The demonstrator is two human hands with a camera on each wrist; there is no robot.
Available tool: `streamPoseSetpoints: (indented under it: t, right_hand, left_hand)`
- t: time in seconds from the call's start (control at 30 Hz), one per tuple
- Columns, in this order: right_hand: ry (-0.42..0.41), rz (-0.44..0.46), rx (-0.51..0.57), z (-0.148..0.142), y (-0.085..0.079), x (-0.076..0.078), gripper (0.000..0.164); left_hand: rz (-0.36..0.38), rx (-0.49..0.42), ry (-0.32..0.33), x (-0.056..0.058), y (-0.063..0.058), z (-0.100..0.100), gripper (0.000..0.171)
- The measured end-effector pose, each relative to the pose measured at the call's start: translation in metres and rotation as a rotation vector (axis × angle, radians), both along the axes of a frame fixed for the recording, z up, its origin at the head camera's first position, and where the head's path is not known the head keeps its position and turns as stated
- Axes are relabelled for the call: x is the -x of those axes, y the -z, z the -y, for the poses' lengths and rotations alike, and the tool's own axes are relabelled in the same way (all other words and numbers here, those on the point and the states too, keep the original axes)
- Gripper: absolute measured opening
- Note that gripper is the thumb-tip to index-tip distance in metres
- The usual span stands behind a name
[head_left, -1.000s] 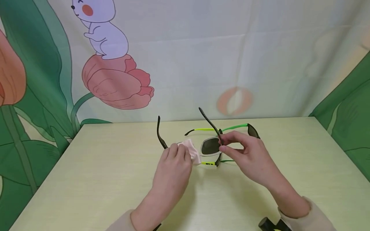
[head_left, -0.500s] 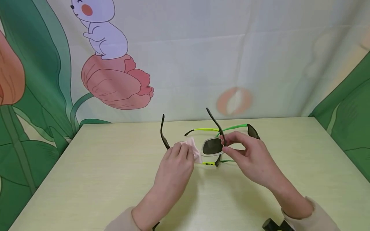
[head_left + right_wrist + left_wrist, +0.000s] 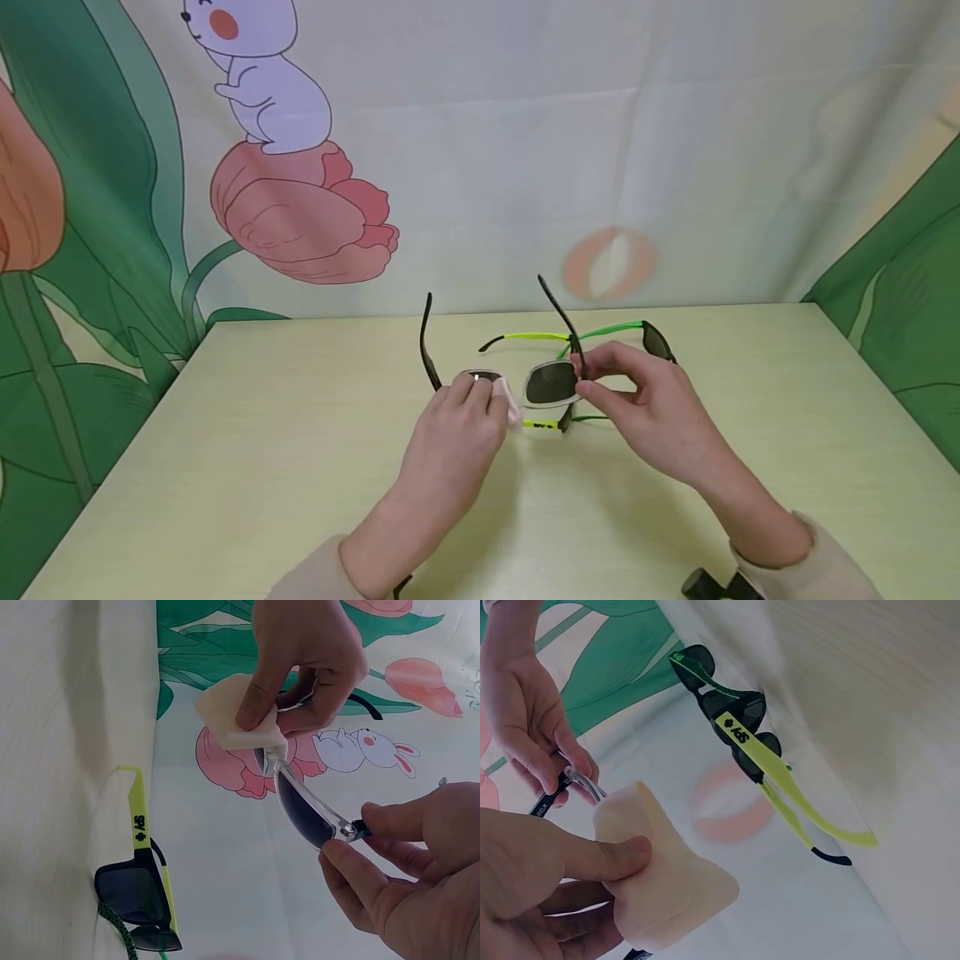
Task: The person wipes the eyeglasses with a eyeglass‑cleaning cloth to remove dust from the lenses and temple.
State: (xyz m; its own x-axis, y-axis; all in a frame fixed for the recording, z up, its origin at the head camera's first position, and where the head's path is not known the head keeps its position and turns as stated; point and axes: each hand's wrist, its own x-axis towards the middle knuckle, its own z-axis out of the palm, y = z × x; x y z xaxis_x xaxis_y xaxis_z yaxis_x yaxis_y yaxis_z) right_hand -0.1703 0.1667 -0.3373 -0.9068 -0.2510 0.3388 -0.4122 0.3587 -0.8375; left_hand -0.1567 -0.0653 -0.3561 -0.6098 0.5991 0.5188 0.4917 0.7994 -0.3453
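Sunglasses [image 3: 551, 383] with a clear frame, dark lenses and black temples are held above the table, temples pointing up and away. My right hand [image 3: 656, 408] pinches their right end near the hinge between thumb and fingers. My left hand [image 3: 457, 450] grips a pale pink cleaning cloth [image 3: 667, 877] folded over the other lens, its thumb pressing the cloth in the left wrist view. In the right wrist view the cloth [image 3: 229, 712] covers most of that lens, and the bridge and right lens are bare.
On the table [image 3: 262, 467] behind the hands lie yellow-armed black sunglasses [image 3: 540, 424] and, against them, green-armed sunglasses [image 3: 611, 331]. A black object [image 3: 720, 585] shows at the front right beside the sleeve. A printed curtain [image 3: 480, 167] hangs behind the table.
The clear-framed sunglasses and both hands have shifted slightly right. The cloth has moved under my left fingers, so less of it shows and the top of the left lens appears.
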Motion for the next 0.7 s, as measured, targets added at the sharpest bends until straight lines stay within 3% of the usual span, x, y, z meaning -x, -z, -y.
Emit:
streamPoseSetpoints:
  t: [0.3,0.53,0.7]
  right_hand:
    - [0.025,0.019,-0.019,-0.0022,-0.0007,-0.0008,0.014]
    - [0.027,0.018,-0.057,-0.0027,0.0011,-0.0013,0.013]
    - [0.014,0.001,-0.068,-0.0028,0.0029,-0.0004,0.012]
  left_hand:
    - [-0.038,-0.069,0.082,0.0003,0.0000,0.0002,0.028]
    - [-0.109,0.000,0.010,-0.0013,0.0007,-0.0032,0.020]
    - [-0.119,0.071,-0.047,-0.0027,0.0007,-0.0044,0.020]
